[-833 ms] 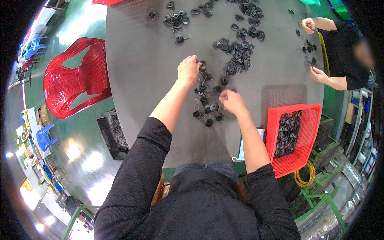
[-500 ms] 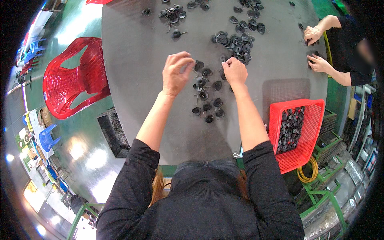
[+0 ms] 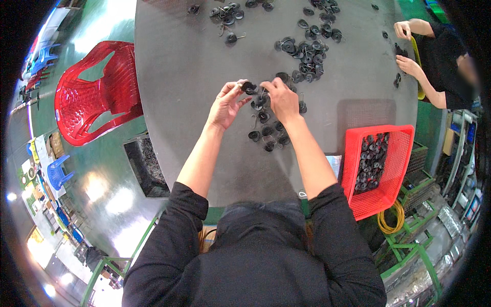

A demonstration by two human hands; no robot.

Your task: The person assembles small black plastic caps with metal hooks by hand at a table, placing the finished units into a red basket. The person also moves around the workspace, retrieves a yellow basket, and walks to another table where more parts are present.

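My left hand (image 3: 226,105) holds a small black round part (image 3: 248,87) between thumb and fingers above the grey table (image 3: 189,92). My right hand (image 3: 281,99) is close beside it, fingers pinched on a thin metal wire piece (image 3: 263,95) that meets the black part. Below both hands lies a small cluster of black round parts (image 3: 268,134) on the table. A larger heap of the same parts (image 3: 307,56) lies further out.
A red mesh basket (image 3: 381,199) with black parts hangs at the table's right edge. Another person's hands (image 3: 406,48) work at the far right. A red plastic chair (image 3: 94,92) and a dark crate (image 3: 146,166) stand on the green floor to the left.
Both hands have come together above the small cluster; the left hand now holds a black part, and the right has moved from the pile to meet it.
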